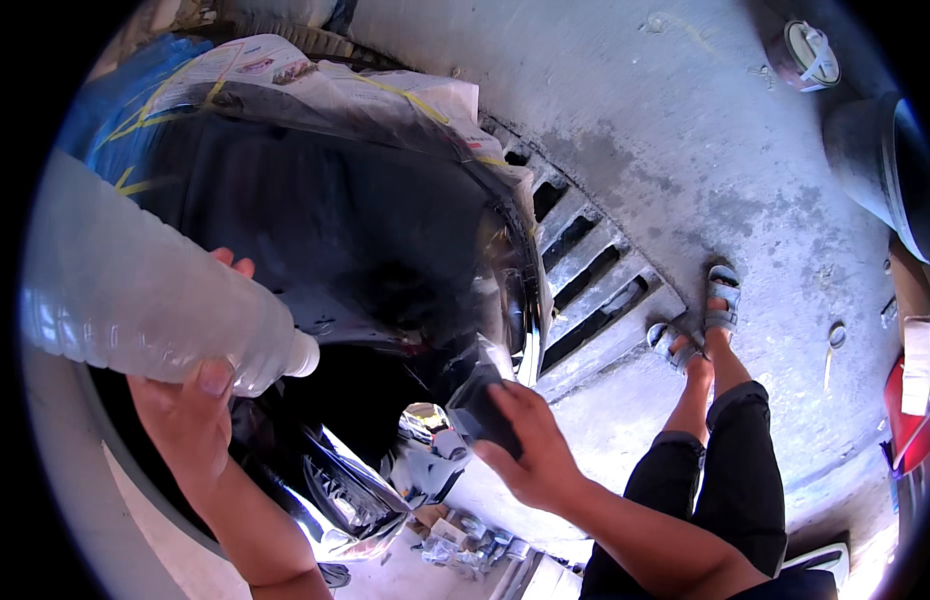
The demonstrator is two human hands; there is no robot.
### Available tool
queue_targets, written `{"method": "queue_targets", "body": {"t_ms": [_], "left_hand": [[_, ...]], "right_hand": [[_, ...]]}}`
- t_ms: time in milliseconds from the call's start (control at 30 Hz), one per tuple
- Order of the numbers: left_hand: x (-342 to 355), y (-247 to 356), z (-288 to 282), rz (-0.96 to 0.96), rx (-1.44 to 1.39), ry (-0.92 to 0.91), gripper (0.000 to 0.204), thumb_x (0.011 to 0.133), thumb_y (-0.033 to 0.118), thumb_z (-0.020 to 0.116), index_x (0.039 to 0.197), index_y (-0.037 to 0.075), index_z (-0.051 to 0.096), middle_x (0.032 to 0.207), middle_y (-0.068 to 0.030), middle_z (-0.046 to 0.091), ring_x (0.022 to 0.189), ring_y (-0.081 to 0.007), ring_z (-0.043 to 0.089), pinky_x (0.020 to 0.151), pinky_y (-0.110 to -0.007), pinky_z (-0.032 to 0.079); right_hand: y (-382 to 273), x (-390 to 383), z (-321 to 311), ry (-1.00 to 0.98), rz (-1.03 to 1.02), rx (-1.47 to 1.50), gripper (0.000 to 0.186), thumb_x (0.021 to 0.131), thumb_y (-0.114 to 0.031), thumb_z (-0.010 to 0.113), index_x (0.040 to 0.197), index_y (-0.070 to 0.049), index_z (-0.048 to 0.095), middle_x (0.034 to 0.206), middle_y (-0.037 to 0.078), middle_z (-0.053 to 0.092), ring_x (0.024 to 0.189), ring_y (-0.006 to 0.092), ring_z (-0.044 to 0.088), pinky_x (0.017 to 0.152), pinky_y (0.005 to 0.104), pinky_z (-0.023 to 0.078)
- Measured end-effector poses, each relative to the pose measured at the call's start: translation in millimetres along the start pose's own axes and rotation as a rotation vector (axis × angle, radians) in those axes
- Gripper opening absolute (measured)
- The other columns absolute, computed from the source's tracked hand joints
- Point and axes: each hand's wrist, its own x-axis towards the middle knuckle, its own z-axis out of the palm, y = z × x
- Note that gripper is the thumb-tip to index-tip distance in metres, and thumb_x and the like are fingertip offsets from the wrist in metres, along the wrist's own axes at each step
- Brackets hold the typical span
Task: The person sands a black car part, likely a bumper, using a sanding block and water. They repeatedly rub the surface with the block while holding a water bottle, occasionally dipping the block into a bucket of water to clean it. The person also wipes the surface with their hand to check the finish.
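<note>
My left hand grips a large translucent plastic bottle, tilted with its neck down toward the right. My right hand holds a dark block or pad at the lower right of a glossy black car panel. A pale streak shows just above the pad; I cannot tell whether it is liquid or glare. Paper sheets with yellow tape and blue plastic cover the panel's upper and left edges. The fingertips of my left hand show behind the bottle.
A drain grate runs beside the panel in the concrete floor. A paint can and large grey container stand at right, above a red object. My sandalled feet are on the floor. Assorted items lie at bottom centre.
</note>
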Motion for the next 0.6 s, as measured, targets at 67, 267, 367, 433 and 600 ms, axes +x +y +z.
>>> {"method": "queue_targets", "body": {"t_ms": [67,267,367,433,600], "left_hand": [[1.9,-2.6,1.7,0.011,-0.1,-0.06,0.092,0.073,0.036,0.084,0.146,0.005,0.035,0.13,-0.0255,0.058,0.117,-0.0393,0.062,0.1,-0.053,0.05],[-6.5,7.8,42.8,-0.219,-0.515,-0.147,0.076,0.085,0.032,0.072,0.142,-0.004,0.037,0.131,-0.0294,0.054,0.121,-0.0428,0.058,0.104,-0.052,0.046],[-7.6,6.4,105.3,-0.448,-0.733,-0.137,0.072,0.09,0.042,0.063,0.139,-0.006,0.039,0.126,-0.026,0.058,0.116,-0.0394,0.061,0.1,-0.05,0.049],[-17.1,2.7,156.6,-0.62,-0.861,-0.074,0.071,0.093,0.046,0.057,0.137,-0.006,0.041,0.122,-0.0238,0.061,0.112,-0.0366,0.063,0.097,-0.049,0.049],[-39.1,28.3,265.4,-0.898,-1.182,-0.136,0.067,0.095,0.053,0.052,0.131,-0.004,0.047,0.114,-0.0205,0.064,0.101,-0.0328,0.066,0.091,-0.046,0.052]], "right_hand": [[-5.6,2.8,-28.1,-0.074,0.157,0.262,0.083,0.086,-0.024,0.076,0.15,-0.002,0.029,0.139,0.023,0.044,0.127,0.0382,0.048,0.105,0.0439,0.041],[-6.8,15.3,-87.3,-0.197,0.4,1.09,0.106,0.069,-0.014,0.085,0.154,-0.008,0.022,0.131,0.013,0.052,0.117,0.0245,0.056,0.099,0.0395,0.045],[-22.9,18.9,-132.1,-0.328,0.38,1.38,0.103,0.066,-0.023,0.086,0.149,0.001,0.031,0.137,0.022,0.05,0.121,0.033,0.057,0.1,0.0442,0.049],[-29.6,23.4,-154.7,-0.289,0.196,1.454,0.103,0.066,-0.024,0.086,0.148,0.005,0.03,0.146,0.026,0.04,0.127,0.0412,0.051,0.104,0.0505,0.047],[-39.0,12.1,-207.8,-0.244,0.037,1.278,0.115,0.061,-0.028,0.087,0.153,0.003,0.025,0.16,0.022,0.019,0.141,0.036,0.037,0.11,0.0535,0.038]]}}
